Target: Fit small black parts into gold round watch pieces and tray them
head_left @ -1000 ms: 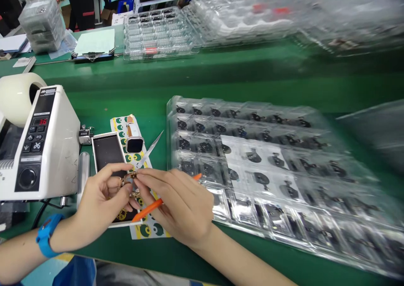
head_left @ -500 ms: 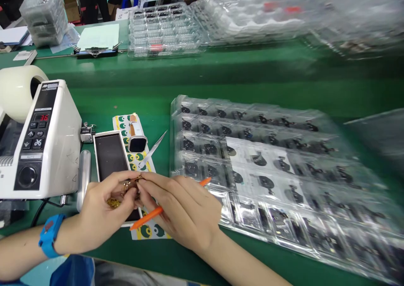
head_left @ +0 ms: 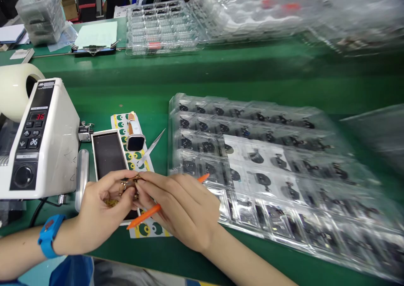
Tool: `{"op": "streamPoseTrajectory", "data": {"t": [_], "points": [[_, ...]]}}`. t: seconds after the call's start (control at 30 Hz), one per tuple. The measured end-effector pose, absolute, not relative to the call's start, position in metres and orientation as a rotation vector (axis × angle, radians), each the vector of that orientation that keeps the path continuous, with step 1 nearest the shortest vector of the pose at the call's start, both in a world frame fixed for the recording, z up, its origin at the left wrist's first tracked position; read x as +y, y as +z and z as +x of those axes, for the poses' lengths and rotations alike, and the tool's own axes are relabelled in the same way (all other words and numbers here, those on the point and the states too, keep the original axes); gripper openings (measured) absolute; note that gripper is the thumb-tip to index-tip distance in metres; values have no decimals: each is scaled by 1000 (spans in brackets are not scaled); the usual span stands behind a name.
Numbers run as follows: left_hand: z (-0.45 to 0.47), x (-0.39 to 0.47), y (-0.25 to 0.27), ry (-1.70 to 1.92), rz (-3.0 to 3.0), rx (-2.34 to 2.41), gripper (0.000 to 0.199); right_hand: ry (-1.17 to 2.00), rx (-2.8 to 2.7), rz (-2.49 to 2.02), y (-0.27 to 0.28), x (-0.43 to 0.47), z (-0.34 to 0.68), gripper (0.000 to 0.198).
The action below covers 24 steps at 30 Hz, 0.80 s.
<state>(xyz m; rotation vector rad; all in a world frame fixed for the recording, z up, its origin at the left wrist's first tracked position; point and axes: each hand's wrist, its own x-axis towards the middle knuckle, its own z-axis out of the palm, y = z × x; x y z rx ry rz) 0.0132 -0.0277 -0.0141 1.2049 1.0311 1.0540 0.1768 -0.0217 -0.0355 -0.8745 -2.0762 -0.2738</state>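
Note:
My left hand [head_left: 97, 212] is closed, pinching a small copper-brown part [head_left: 128, 186] with shiny edges, perhaps a flexible circuit piece. The fingertips of my right hand [head_left: 189, 212] press on the same part from the right. An orange pointed stick [head_left: 143, 218] runs through my right hand, its ends sticking out at both sides. Under my hands lies a shallow white box with a black inside [head_left: 109, 151]. Beside it is a sticker sheet [head_left: 143, 230] with yellow and green shapes, bearing a smartwatch [head_left: 135, 142] and a pointed metal tool [head_left: 152, 147], probably tweezers.
A white tape dispenser [head_left: 47, 139] stands at the left. Stacked clear plastic trays [head_left: 202, 99] holding black parts cover the right side. More clear trays [head_left: 135, 38] and a clipboard with paper [head_left: 96, 35] lie along the raised back of the green bench [head_left: 142, 84].
Both hands keep nearly the same pose around the small part. The whole view has shifted slightly, so things sit a little further left and up.

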Motion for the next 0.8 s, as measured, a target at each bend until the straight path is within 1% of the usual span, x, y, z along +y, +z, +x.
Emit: {"op": "streamPoseTrajectory", "data": {"t": [0.17,0.33,0.5,0.63,0.8], "points": [[12,-29,-15,1037,1198,1023,27,-246,-2085,-855,-33,-24,179,7],[11,-28,-18,1024,1248,1034,24,-269,-2082,-861,-33,-23,176,12],[11,-30,-19,1015,1234,1039,21,-274,-2032,-903,-37,-25,174,5],[9,-31,-21,985,1269,1061,20,-300,-2017,-918,-39,-26,173,7],[7,-30,-24,930,1335,1084,20,-333,-2011,-942,-40,-23,169,5]]}}
